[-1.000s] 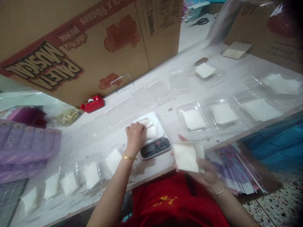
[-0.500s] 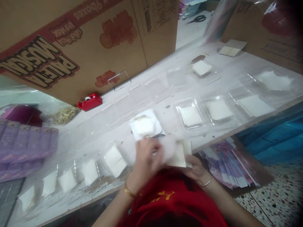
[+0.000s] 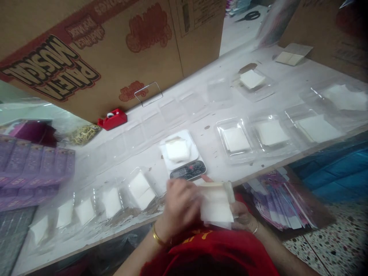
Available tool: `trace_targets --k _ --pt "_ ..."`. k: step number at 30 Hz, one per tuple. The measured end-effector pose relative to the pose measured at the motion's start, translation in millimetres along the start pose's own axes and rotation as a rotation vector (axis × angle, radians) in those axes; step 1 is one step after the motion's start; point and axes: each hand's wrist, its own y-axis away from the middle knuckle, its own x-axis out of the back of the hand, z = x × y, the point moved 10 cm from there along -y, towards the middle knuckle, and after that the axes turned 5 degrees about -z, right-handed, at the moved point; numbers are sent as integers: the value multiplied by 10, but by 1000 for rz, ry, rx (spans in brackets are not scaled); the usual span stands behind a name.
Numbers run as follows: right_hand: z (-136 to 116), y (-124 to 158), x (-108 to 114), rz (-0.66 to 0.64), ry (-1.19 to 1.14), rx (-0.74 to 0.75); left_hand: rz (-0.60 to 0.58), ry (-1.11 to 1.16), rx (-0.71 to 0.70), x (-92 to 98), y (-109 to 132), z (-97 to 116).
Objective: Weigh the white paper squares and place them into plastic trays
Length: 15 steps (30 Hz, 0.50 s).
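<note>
My right hand grips a stack of thin cream-coloured sheets by its right side, just in front of my red shirt. My left hand, a gold bangle at its wrist, is curled closed at the stack's left edge. Whatever lies between its fingers is blurred and hidden. Just beyond the hands stands a white digital scale with a dark display panel. On its plate rests a small pile of white sheets.
Clear plastic trays with white sheets line the table's front edge, such as the tray at right and the tray at left. Behind are a red tape dispenser, a large carton and scissors. Purple boxes stand left.
The left hand has come back from the scale toward me, uncovering its display panel. The stack in the right hand has tilted, showing more of its top face. The view has shifted slightly.
</note>
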Motion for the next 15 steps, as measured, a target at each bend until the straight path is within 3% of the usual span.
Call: trace_targets --k 4,8,11,15 --pt "-143 -9 -185 -75 -42 21 206 -112 401 411 -85 -1007" --pt "-216 7 -182 -52 -20 55 201 -183 639 504 -179 -1776" --pt "-231 1 -188 -57 -10 72 98 -194 710 398 -285 -2023" --pt "-248 -29 -244 -100 -35 90 -8 -242 678 261 -456 -1998"
